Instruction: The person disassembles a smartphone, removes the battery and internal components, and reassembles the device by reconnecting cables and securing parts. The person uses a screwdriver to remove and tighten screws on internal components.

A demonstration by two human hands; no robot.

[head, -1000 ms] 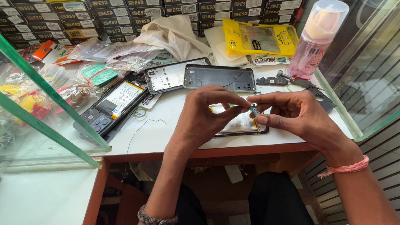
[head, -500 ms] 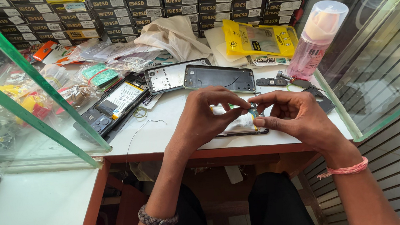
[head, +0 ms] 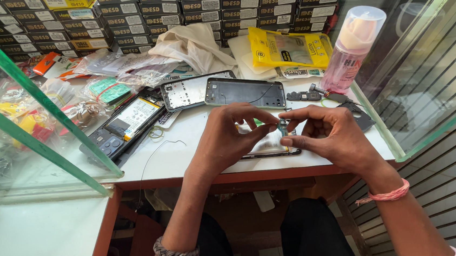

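Head view: left hand (head: pixel 229 141) and right hand (head: pixel 330 136) raised together just above the white table (head: pixel 186 153), fingertips (head: pixel 272 120) of both pinched shut on one small dark component (head: pixel 283 126). Directly beneath, an opened phone (head: pixel 271 147) lying flat, close to the table's front edge. Behind the hands, two phone back frames (head: pixel 219 90) side by side; further left a dark phone with exposed battery (head: pixel 127 122). Pink spray bottle (head: pixel 351 50) upright near the right glass panel (head: pixel 425 85), yellow packet (head: pixel 289 50) beside it. Green-edged glass (head: pixel 36 105) closing the left. Bare table only left of the wrists, crossed by a thin wire (head: pixel 159 149)
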